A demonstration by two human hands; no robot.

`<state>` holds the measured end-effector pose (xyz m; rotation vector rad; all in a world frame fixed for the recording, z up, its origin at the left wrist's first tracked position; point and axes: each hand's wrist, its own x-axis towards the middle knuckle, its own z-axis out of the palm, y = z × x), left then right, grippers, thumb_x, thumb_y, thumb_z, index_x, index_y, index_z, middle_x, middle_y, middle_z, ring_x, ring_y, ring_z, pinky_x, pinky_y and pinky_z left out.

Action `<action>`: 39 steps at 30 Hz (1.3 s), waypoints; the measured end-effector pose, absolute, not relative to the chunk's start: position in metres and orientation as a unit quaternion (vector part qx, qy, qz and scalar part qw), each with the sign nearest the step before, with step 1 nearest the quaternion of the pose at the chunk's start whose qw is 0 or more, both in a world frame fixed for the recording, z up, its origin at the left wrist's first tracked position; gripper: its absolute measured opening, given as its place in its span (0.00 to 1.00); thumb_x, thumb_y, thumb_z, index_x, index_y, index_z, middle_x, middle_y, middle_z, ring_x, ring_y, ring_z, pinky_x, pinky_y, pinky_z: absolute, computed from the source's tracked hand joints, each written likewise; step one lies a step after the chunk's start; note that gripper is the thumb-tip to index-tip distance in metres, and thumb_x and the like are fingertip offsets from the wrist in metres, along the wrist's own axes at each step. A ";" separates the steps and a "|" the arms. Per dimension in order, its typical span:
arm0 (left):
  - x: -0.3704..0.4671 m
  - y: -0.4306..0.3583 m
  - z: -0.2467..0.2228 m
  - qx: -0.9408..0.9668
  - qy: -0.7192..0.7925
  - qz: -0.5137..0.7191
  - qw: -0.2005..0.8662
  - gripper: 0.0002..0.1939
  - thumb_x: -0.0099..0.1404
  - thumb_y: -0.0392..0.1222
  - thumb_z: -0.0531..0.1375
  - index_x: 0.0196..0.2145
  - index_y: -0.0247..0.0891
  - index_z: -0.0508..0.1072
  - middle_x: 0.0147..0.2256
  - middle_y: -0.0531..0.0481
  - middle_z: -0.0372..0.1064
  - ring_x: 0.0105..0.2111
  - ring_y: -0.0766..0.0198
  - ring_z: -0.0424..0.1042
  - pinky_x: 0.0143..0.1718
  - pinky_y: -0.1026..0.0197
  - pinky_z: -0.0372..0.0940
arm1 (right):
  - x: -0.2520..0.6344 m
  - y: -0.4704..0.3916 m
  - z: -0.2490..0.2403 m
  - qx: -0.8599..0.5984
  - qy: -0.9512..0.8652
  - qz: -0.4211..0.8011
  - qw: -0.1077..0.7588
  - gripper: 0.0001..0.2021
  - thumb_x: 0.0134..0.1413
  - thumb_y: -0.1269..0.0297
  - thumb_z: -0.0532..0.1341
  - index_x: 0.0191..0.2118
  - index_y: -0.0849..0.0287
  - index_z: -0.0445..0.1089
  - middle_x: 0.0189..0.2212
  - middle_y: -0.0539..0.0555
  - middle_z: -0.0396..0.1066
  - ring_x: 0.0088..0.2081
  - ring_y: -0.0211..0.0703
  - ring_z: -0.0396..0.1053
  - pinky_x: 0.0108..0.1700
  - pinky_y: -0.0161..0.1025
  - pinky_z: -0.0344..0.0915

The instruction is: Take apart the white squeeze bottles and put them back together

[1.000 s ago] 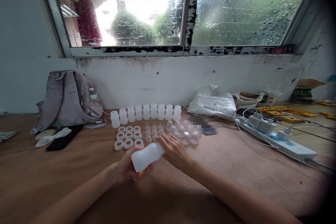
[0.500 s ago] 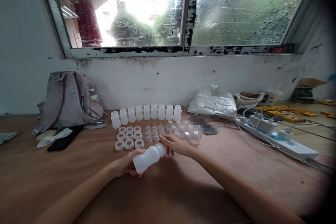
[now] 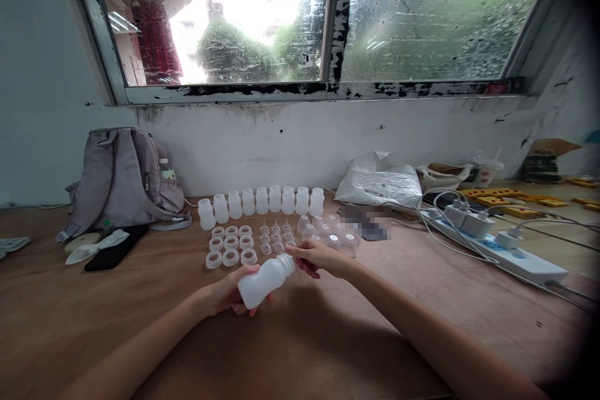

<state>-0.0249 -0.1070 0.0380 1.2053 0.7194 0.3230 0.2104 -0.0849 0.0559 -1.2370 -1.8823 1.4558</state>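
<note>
My left hand [image 3: 230, 292] is wrapped round the body of a frosted white baby bottle [image 3: 263, 282], tilted with its threaded neck up and to the right. At that neck my right hand [image 3: 319, 258] has its fingertips drawn together; whether they hold anything small is hidden. Beyond the bottle are several white screw rings [image 3: 230, 257] in rows. Clear nipples [image 3: 265, 248] stand beside them, with clear dome caps [image 3: 348, 244] just past my right hand. A row of upright frosted bottles [image 3: 261, 200] lines the back.
A grey backpack [image 3: 122, 178] leans on the wall at left, with a black phone-like slab [image 3: 112, 254] and tissue [image 3: 100, 245] in front. At right lie a silvery bag [image 3: 380, 180] and a white power strip [image 3: 520, 262] with plugs and trailing cables. Yellow parts [image 3: 515, 210] lie farther right.
My right hand's fingers have shifted slightly at the bottle's neck. The bottle and my left hand stay almost in place.
</note>
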 end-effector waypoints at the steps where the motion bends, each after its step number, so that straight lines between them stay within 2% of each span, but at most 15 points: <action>1: -0.025 -0.107 0.037 0.553 0.327 0.150 0.752 0.28 0.58 0.58 0.43 0.35 0.28 0.68 0.17 0.48 0.64 0.13 0.71 0.54 0.14 0.66 0.38 | 0.210 -0.085 0.055 -0.442 -0.680 0.535 0.237 0.25 0.45 0.42 0.51 0.18 0.62 0.57 0.12 0.45 0.56 0.11 0.27 0.52 0.13 0.29 0.46; 8: -0.028 -0.102 0.032 0.547 0.327 0.132 0.759 0.34 0.57 0.61 0.41 0.35 0.26 0.69 0.17 0.47 0.63 0.13 0.72 0.51 0.15 0.66 0.40 | 0.210 -0.084 0.053 -0.381 -0.674 0.563 0.289 0.21 0.46 0.46 0.55 0.23 0.63 0.59 0.16 0.46 0.57 0.16 0.28 0.56 0.16 0.28 0.53; 15: -0.030 -0.100 0.032 0.519 0.327 0.133 0.779 0.37 0.55 0.65 0.40 0.35 0.26 0.69 0.17 0.47 0.63 0.14 0.71 0.52 0.15 0.66 0.40 | 0.212 -0.085 0.059 -0.365 -0.686 0.552 0.302 0.18 0.45 0.49 0.57 0.27 0.63 0.60 0.21 0.48 0.61 0.19 0.30 0.60 0.18 0.29 0.57; 19: -0.030 -0.098 0.030 0.505 0.313 0.138 0.793 0.37 0.55 0.65 0.39 0.36 0.26 0.69 0.17 0.47 0.63 0.13 0.71 0.52 0.15 0.66 0.40 | 0.214 -0.083 0.060 -0.362 -0.675 0.561 0.315 0.18 0.43 0.51 0.60 0.33 0.62 0.61 0.24 0.49 0.62 0.21 0.31 0.61 0.19 0.29 0.58; 22: -0.031 -0.097 0.027 0.494 0.296 0.144 0.805 0.35 0.56 0.64 0.41 0.40 0.27 0.67 0.19 0.46 0.65 0.13 0.70 0.54 0.15 0.67 0.42 | 0.215 -0.082 0.060 -0.348 -0.656 0.578 0.337 0.19 0.41 0.54 0.62 0.37 0.60 0.60 0.25 0.48 0.61 0.22 0.31 0.61 0.20 0.30 0.59; 28: -0.033 -0.097 0.030 0.491 0.281 0.211 0.797 0.30 0.57 0.60 0.44 0.44 0.31 0.63 0.28 0.43 0.68 0.16 0.69 0.59 0.15 0.67 0.46 | 0.215 -0.078 0.057 -0.345 -0.610 0.558 0.445 0.16 0.44 0.55 0.60 0.37 0.58 0.58 0.24 0.46 0.59 0.21 0.31 0.60 0.20 0.31 0.59; 31: -0.044 -0.085 0.039 0.508 0.280 0.303 0.756 0.28 0.58 0.58 0.45 0.46 0.33 0.62 0.35 0.42 0.67 0.19 0.69 0.61 0.16 0.67 0.50 | 0.215 -0.076 0.055 -0.359 -0.597 0.534 0.480 0.15 0.45 0.55 0.59 0.36 0.58 0.58 0.24 0.45 0.59 0.19 0.29 0.59 0.20 0.30 0.58; 34: -0.068 -0.059 0.043 0.524 0.308 0.421 0.673 0.25 0.58 0.55 0.49 0.45 0.33 0.64 0.39 0.42 0.65 0.26 0.65 0.65 0.19 0.66 0.56 | 0.213 -0.077 0.052 -0.367 -0.602 0.515 0.488 0.15 0.46 0.55 0.59 0.35 0.58 0.59 0.22 0.45 0.58 0.18 0.29 0.58 0.19 0.30 0.57; 37: -0.103 -0.028 0.038 0.537 0.372 0.560 0.510 0.22 0.54 0.53 0.55 0.42 0.34 0.65 0.38 0.45 0.67 0.31 0.63 0.65 0.25 0.66 0.59 | 0.210 -0.079 0.051 -0.369 -0.614 0.503 0.484 0.14 0.46 0.55 0.58 0.35 0.58 0.58 0.21 0.45 0.58 0.18 0.29 0.58 0.19 0.30 0.57; 39: -0.127 -0.011 0.031 0.560 0.438 0.584 0.393 0.24 0.51 0.53 0.58 0.40 0.33 0.67 0.39 0.44 0.67 0.36 0.59 0.65 0.28 0.65 0.60 | 0.207 -0.081 0.049 -0.372 -0.627 0.492 0.476 0.15 0.46 0.55 0.58 0.35 0.59 0.58 0.21 0.44 0.58 0.17 0.29 0.58 0.18 0.30 0.57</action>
